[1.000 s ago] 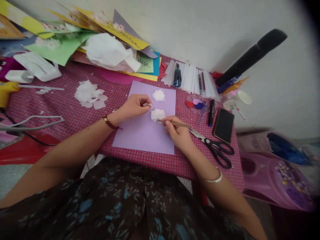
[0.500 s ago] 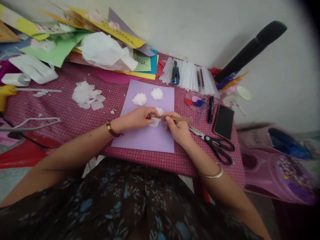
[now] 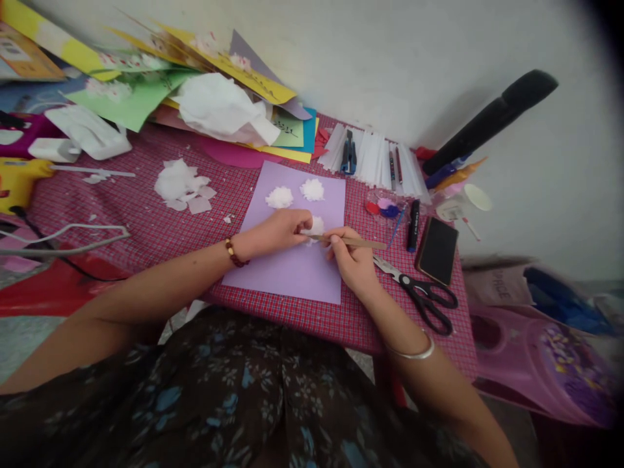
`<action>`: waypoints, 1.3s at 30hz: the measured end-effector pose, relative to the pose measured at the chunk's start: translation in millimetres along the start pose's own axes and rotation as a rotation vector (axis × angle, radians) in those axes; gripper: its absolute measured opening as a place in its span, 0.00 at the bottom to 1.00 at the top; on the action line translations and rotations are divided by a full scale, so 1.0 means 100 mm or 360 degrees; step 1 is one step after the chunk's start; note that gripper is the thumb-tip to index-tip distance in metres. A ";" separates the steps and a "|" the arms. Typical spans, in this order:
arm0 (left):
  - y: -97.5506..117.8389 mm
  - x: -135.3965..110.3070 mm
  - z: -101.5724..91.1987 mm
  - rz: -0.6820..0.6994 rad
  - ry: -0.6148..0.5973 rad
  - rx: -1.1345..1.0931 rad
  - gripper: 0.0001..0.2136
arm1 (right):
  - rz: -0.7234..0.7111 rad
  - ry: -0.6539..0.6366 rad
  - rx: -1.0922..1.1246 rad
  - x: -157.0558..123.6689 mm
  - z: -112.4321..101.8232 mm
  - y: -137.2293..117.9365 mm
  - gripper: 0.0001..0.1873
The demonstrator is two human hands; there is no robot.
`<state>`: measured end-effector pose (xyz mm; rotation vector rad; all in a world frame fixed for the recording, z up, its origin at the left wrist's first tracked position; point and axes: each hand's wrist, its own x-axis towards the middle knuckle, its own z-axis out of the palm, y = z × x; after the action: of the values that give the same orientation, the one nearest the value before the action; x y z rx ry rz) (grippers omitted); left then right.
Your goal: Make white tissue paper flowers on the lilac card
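Observation:
A sheet of purple paper point(image 3: 283, 273) lies on the table, with two fluffy white paper flowers point(image 3: 279, 197) near its top. Between my hands a third white paper flower point(image 3: 316, 225) is partly covered by fingers. My right hand point(image 3: 355, 260) is closed round a thin flat brown stick point(image 3: 363, 243), whose tip points left at that flower. My left hand point(image 3: 277, 235) is pinched beside the stick's tip, over the paper. What its fingertips hold, if anything, is too small to make out.
Scissors point(image 3: 422, 292), a phone point(image 3: 437, 251), a black marker point(image 3: 413, 224) and a paint palette point(image 3: 383, 205) lie to the right. White tissue pieces point(image 3: 180, 185) and a yellow glue gun point(image 3: 22, 182) are at left. Glue sticks point(image 3: 368, 156) and coloured cards point(image 3: 131, 97) line the back.
The view has shifted slightly, so the table appears lower and further right. The stick's tip stays by my left fingertips, and more of the third flower shows now.

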<state>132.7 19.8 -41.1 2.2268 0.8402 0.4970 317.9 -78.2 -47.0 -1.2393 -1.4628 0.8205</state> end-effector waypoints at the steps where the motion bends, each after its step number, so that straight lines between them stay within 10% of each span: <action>1: -0.01 0.00 -0.01 -0.0006 -0.0016 -0.0037 0.06 | 0.0006 -0.0037 -0.0038 0.00 0.01 0.01 0.11; 24: -0.15 0.05 -0.13 -0.0174 -0.0048 -0.0716 0.05 | -0.0645 -0.0549 -0.1388 -0.14 0.03 -0.04 0.13; 28: -0.16 0.05 -0.14 -0.0171 -0.0050 -0.0724 0.05 | -0.0628 -0.0341 -0.0988 -0.17 -0.03 -0.10 0.12; 33: -0.21 0.06 -0.13 -0.0130 0.0042 -0.0798 0.02 | -0.0067 0.0289 -0.0123 -0.07 -0.12 -0.04 0.11; 39: -0.08 -0.04 -0.08 0.0210 0.0429 -0.0068 0.11 | 0.0131 0.0319 0.0140 0.03 -0.16 0.03 0.12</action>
<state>122.5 25.0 -41.6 2.2154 0.8107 0.8855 334.3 -76.8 -44.4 -1.2830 -1.2098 0.7831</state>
